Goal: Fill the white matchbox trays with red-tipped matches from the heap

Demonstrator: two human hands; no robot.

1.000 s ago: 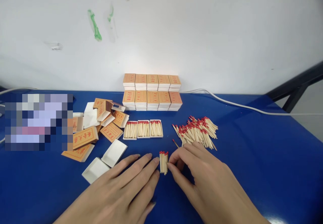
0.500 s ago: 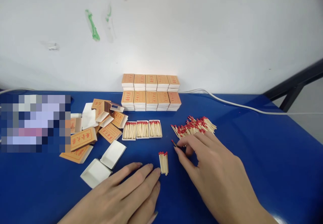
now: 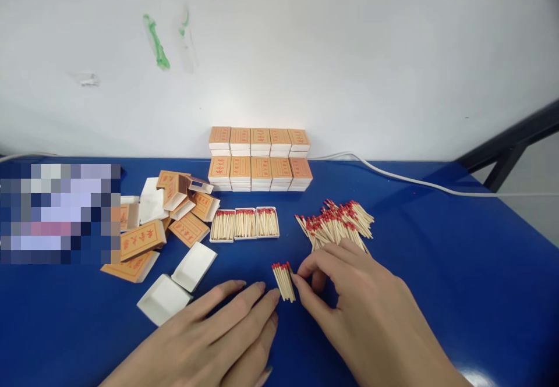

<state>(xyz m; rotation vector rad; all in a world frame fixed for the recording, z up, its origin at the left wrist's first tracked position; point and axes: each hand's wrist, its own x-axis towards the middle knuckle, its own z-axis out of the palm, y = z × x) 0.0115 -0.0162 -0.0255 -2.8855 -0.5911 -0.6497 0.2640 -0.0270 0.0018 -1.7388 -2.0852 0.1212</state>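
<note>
My left hand [image 3: 218, 334] lies flat on the blue table, fingers stretched out, its fingertips at the left side of a small row of matches [image 3: 283, 283]. Between thumb and index finger, my right hand [image 3: 362, 311] pinches a single match [image 3: 289, 269] at the right end of that row; its red head points away from me. Beyond the right hand lies a loose heap of red-headed matches [image 3: 334, 227], its near edge partly covered by the fingers. Three white matchbox trays [image 3: 245, 225] filled with matches stand side by side behind the row.
White empty trays [image 3: 195, 266] lie near my left hand. Farther left is a jumble of orange matchbox sleeves [image 3: 189, 230] beside a pixelated area. Stacked matchboxes [image 3: 261, 169] stand near the white wall [image 3: 371, 61]. A white cable [image 3: 393, 178] crosses the table's back right.
My right hand has moved left and nearer, carrying the match from beside the heap to the row. The row has tilted slightly. My left hand stays in place.
</note>
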